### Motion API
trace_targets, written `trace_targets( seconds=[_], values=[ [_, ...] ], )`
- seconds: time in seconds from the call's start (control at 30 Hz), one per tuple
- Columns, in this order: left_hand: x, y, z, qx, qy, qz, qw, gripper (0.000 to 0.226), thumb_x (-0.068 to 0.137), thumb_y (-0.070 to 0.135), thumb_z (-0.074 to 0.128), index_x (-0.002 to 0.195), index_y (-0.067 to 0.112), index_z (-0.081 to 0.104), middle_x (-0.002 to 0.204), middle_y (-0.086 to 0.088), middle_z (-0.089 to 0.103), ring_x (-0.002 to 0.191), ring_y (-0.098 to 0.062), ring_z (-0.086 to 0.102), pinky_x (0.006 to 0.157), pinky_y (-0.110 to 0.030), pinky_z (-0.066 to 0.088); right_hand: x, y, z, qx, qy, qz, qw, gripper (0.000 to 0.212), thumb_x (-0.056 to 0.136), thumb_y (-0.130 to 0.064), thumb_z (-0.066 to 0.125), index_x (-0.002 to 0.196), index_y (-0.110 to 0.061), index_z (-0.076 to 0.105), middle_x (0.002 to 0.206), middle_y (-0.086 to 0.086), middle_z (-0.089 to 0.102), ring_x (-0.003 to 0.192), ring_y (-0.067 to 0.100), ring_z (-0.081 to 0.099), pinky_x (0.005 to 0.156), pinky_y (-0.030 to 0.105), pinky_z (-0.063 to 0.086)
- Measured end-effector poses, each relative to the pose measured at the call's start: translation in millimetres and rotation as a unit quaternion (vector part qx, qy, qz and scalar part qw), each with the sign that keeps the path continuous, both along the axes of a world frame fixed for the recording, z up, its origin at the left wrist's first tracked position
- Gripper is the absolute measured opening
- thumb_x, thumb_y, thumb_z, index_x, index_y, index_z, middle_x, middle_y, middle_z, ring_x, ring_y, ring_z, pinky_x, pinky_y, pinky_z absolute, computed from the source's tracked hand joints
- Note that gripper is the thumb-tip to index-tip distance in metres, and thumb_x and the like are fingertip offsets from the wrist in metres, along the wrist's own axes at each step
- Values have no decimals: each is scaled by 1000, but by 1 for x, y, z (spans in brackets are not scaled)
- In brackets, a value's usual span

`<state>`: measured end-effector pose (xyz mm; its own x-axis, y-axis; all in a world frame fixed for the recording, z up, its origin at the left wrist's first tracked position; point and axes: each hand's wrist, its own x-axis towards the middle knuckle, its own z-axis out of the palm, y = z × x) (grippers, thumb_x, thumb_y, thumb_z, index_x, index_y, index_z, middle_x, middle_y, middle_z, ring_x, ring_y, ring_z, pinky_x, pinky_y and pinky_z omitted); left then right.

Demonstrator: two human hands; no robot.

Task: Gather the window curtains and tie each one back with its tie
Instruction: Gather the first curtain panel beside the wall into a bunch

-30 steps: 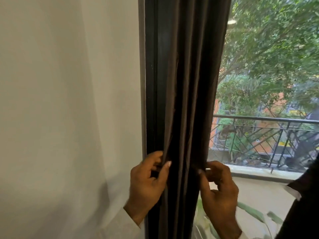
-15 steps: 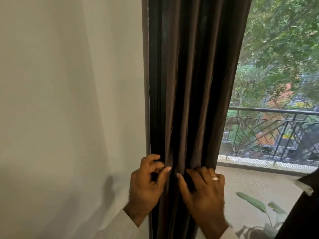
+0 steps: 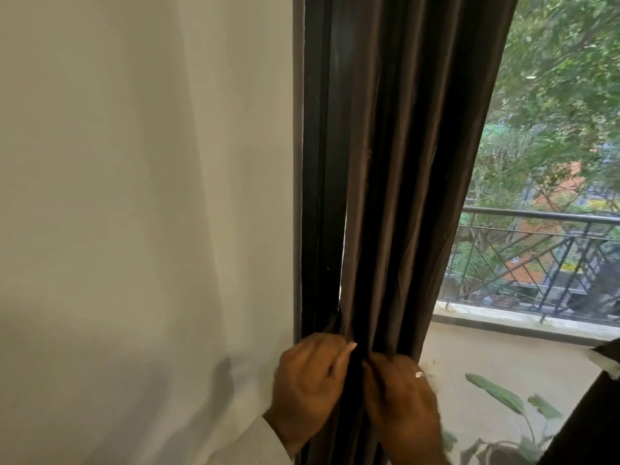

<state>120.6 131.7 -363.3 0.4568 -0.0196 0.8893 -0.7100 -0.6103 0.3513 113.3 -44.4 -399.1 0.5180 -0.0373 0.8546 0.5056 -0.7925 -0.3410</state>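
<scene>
The white wall (image 3: 134,196) fills your left side. Beside it, against the dark window frame (image 3: 318,162), hangs the brown curtain (image 3: 402,162), bunched into narrow upright folds. To the right, through the glass, you see trees (image 3: 563,78) and a balcony railing (image 3: 536,256), with a leafy plant (image 3: 500,397) low down on the balcony floor. Your left hand (image 3: 308,387) is closed on the curtain's left edge, thumb pressed on the front of the cloth. Your right hand (image 3: 399,401) is just beside it, fingers curled into the folds and gripping them. The two hands nearly touch, with a fold between them. A ring (image 3: 418,374) shows on your right hand. No tie can be made out.
</scene>
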Motion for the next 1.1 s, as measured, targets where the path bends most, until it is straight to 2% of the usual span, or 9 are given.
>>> trace_targets(
  seconds=[0.2, 0.4, 0.47, 0.6, 0.67, 0.73, 0.87, 0.97, 1.1],
  values=[
    [10, -2, -10, 35, -7, -5, 999, 21, 104, 20, 68, 118, 12, 82, 112, -1, 80, 98, -16, 77, 90, -32, 63, 3, 1, -30, -62, -2, -21, 998, 28, 94, -27, 66, 111, -14, 84, 108, 8, 77, 83, 35, 73, 79, 39, 57],
    [14, -3, -8, 0, 27, 8, 1000, 19, 95, 31, 85, 107, 17, 82, 97, 6, 79, 82, -9, 74, 76, -31, 64, 10, -11, 2, -136, 36, 105, 984, 31, 86, -15, 77, 117, -20, 79, 110, -2, 68, 91, 22, 67, 82, 29, 53],
    [13, -1, -4, -31, 39, -3, 999, 16, 95, 28, 84, 109, 23, 77, 93, 12, 76, 79, -4, 72, 71, -30, 63, 3, -17, 15, -62, 41, 90, 993, 29, 91, -22, 74, 119, -21, 79, 117, -3, 65, 96, 19, 68, 85, 28, 54],
    [11, 6, 6, -68, 109, -9, 992, 54, 91, 37, 87, 135, 40, 55, 86, 17, 71, 78, 4, 71, 72, -14, 59, -2, -15, 38, 144, 37, -6, 989, 44, 93, -35, 69, 133, -17, 66, 135, 3, 54, 120, 24, 61, 102, 33, 50],
    [14, 7, 10, -60, 122, 14, 991, 64, 91, 51, 82, 145, 38, 51, 87, 18, 70, 78, 1, 71, 71, -13, 58, 4, -11, 43, 195, 73, 6, 978, 52, 96, -38, 75, 142, -26, 54, 134, 0, 61, 117, 26, 67, 97, 41, 57],
    [18, 5, 16, -55, 103, 30, 993, 56, 94, 56, 77, 140, 26, 64, 92, 16, 72, 77, -2, 71, 71, -17, 61, 7, -7, 46, 231, 78, 19, 970, 57, 95, -33, 79, 143, -32, 50, 122, -2, 71, 106, 22, 73, 90, 43, 62],
    [17, -2, 21, -42, 31, 19, 998, 18, 100, 24, 79, 108, 8, 79, 90, 8, 70, 76, -6, 65, 71, -20, 57, 0, 0, 49, 289, 45, 45, 955, 50, 95, -17, 77, 137, -29, 53, 99, -17, 72, 93, -4, 72, 78, 6, 52],
    [16, -1, 19, -33, 35, 11, 999, 6, 100, 11, 77, 105, 8, 79, 93, 14, 67, 81, -1, 64, 78, -15, 53, 1, 0, 32, 129, 26, 27, 991, 14, 100, -17, 71, 113, -23, 71, 89, -9, 73, 83, 8, 68, 78, 12, 48],
    [15, -5, 11, -23, 54, 3, 998, 12, 97, 12, 81, 109, 10, 82, 97, 6, 77, 89, -1, 70, 86, -16, 58, 17, -8, -5, -30, 18, -12, 999, 21, 93, -10, 67, 111, -9, 78, 98, 7, 75, 85, 32, 69, 82, 37, 52]
  ],
)
